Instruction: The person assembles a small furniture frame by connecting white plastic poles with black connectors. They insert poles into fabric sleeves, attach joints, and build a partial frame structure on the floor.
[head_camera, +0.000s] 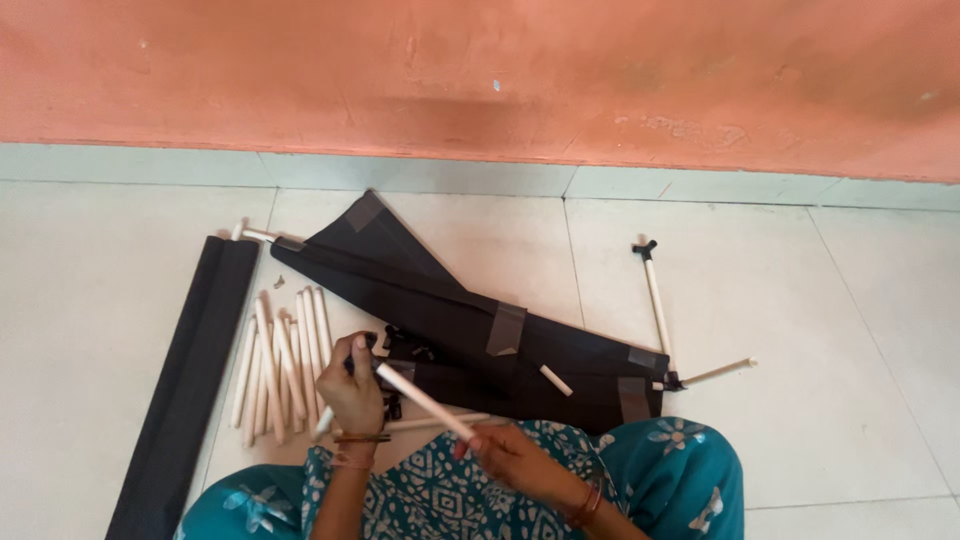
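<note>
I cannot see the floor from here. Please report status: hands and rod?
Left hand grips black connector on white rod. Right hand holds rod's near end. Nothing blocking.

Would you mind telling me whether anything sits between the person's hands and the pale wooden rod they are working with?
Nothing visible does: the left hand grips the pale wooden rod near its upper end with a small black connector, and the right hand holds its lower end.

No packages, labels, signs or screens visible anywhere around the long black fabric panel (470, 330); only bare floor tiles and plain wall.
</note>
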